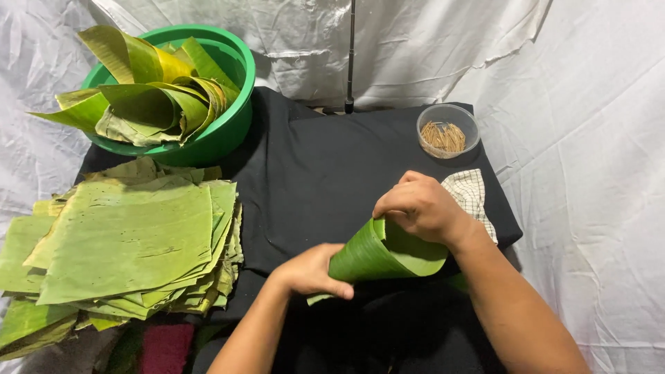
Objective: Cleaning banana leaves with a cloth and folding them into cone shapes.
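I am holding a rolled leaf cone (377, 253) over the tabletop's (312, 180) near edge, my left hand (312, 271) pinching its narrow tip and my right hand (422, 208) pinching its rim, the cone seemingly formed but not pinned.

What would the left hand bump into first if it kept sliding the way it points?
The left hand points right, along the rolled green leaf cone it already grips. Going straight on, it would likely meet the right forearm first, though depth is hard to judge here.
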